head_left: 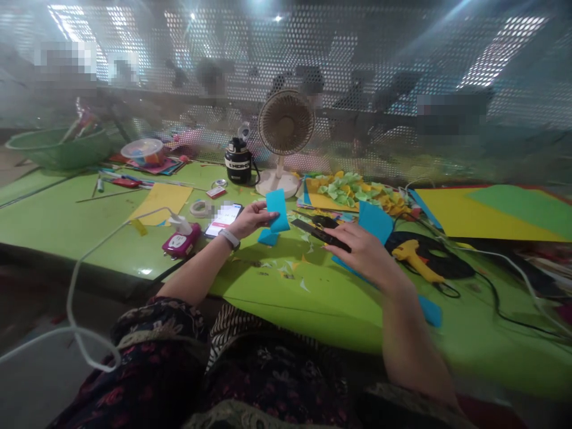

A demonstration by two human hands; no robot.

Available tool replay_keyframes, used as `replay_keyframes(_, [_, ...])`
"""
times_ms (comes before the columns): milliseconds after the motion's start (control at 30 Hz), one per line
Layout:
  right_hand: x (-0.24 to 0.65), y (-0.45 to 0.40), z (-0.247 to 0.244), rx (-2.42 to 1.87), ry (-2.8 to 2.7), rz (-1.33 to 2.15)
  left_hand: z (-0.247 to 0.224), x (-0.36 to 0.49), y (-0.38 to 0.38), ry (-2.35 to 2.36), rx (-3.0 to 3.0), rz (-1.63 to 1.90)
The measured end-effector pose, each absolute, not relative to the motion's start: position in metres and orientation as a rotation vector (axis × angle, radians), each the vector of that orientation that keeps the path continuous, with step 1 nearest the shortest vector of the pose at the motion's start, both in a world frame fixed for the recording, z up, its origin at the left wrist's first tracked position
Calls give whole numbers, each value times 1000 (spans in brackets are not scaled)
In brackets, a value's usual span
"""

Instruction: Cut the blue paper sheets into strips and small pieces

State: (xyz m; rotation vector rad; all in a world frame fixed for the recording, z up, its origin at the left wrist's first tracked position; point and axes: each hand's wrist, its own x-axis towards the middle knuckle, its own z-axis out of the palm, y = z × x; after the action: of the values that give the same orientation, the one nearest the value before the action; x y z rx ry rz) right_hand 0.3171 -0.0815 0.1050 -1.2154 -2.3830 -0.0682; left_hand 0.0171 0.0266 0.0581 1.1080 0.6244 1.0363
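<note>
My left hand [251, 219], with a pale band on the wrist, pinches a small blue paper piece [277, 210] upright above the table. My right hand [361, 250] is closed around a long, flat-ended black tool [319, 233]; its exact kind is unclear. The tool's end points toward the blue paper, apart from it. Just behind it lies another dark item with a thin point [322, 221], partly hidden. A small blue square [268, 237] lies below my left hand. A larger blue sheet [374, 221] stands up behind my right hand.
A lit phone [224, 219], tape roll [201, 208], and magenta plug adapter [180, 241] with a white cable are at left. A fan [286, 128] and black bottle [238, 164] stand behind. A yellow glue gun [417, 260] lies right. Paper scraps [290, 271] litter the green table [286, 304].
</note>
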Motion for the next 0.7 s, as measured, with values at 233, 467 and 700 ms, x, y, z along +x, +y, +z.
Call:
replay_keyframes(233, [316, -80, 104, -1218, -2415, -49, 57, 17, 27, 617, 1103, 1021])
replay_keyframes(467, [315, -78, 103, -1180, -2436, -75, 59, 20, 24, 627, 1127, 987])
replay_keyframes(700, [324, -78, 106, -1142, -2391, -102, 58, 19, 25, 637, 1123, 990])
